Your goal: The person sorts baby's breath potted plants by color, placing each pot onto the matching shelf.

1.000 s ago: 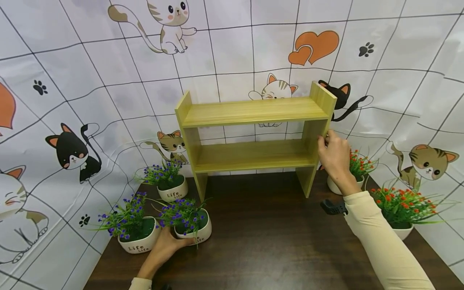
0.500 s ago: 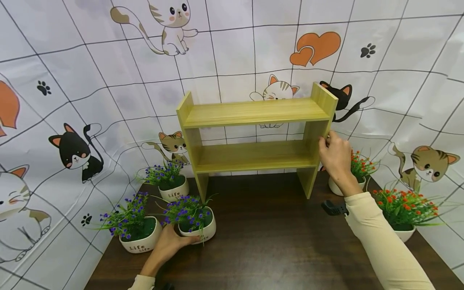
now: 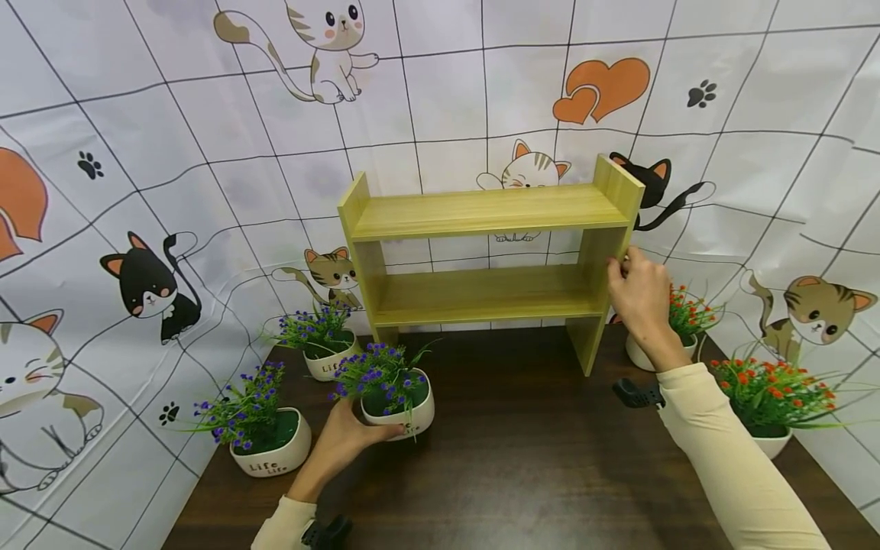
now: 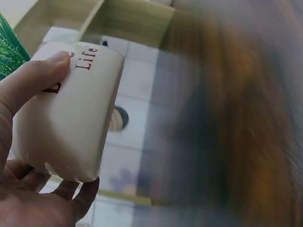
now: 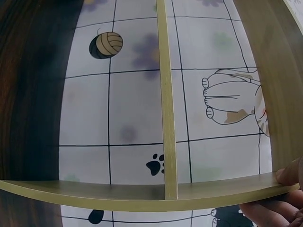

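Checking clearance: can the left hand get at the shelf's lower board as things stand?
Probably yes: the left hand holds a purple-flowered pot, but nothing visible stands between it and the lower board, open at the front. The right hand grips the right side panel, seemingly clear.

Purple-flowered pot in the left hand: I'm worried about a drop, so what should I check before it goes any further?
1. Left hand grips the pot: ok, thumb on the lettered side, fingers round another.
2. Pot off the table: ok, the left wrist view shows wall beyond its base.
3. Shelf steadied: ok, the right hand holds its right side panel.
4. Lettering uncovered: not ok, the thumb hides part.
5. Flowers clear of the back-left pot: cannot tell, they overlap in the head view.
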A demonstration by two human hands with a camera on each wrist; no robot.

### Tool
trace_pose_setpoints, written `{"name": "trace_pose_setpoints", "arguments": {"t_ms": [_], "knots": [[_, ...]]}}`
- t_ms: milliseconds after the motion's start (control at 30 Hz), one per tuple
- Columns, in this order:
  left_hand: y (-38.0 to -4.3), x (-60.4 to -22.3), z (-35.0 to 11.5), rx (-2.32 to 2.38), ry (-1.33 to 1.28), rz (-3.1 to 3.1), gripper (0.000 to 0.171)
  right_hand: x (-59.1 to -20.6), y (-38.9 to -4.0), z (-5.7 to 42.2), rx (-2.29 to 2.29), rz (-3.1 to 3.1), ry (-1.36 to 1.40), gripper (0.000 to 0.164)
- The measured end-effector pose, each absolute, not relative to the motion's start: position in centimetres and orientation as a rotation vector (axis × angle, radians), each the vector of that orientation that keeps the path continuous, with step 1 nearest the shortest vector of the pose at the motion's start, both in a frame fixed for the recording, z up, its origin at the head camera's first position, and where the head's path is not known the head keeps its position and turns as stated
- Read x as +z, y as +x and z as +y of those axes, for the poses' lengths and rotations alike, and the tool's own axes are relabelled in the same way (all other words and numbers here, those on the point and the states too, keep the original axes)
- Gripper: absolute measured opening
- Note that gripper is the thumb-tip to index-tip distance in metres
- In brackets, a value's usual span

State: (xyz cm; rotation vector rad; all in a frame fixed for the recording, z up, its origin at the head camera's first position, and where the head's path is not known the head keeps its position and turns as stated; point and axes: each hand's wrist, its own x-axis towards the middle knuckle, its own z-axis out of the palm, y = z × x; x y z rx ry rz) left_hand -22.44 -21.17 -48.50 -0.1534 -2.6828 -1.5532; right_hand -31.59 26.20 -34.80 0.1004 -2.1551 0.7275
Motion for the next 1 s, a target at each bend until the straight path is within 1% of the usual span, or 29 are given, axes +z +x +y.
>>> {"name": "trace_pose_setpoints", "arguments": {"t_ms": [167, 500, 733, 1000], "knots": [[-22.8, -47.0, -19.5, -1.601, -0.243, -2.647, 0.095, -34.9, -31.6, 26.2, 0.726, -2.158, 0.102, 0.020], [-23.5, -44.5, -15.9, -1.678, -0.332, -2.581, 0.095, -34.9, -31.6, 26.1, 0.718, -2.153, 0.106, 0.021], [-24.7, -43.3, -13.5, -1.727, -0.495, -2.527, 0.097, -34.8, -31.6, 26.1, 0.720, -2.146, 0.091, 0.020], [-26.0, -41.8, -10.8, -1.793, -0.595, -2.499, 0.096, -34.9, -31.6, 26.1, 0.709, -2.151, 0.084, 0.021]]}}
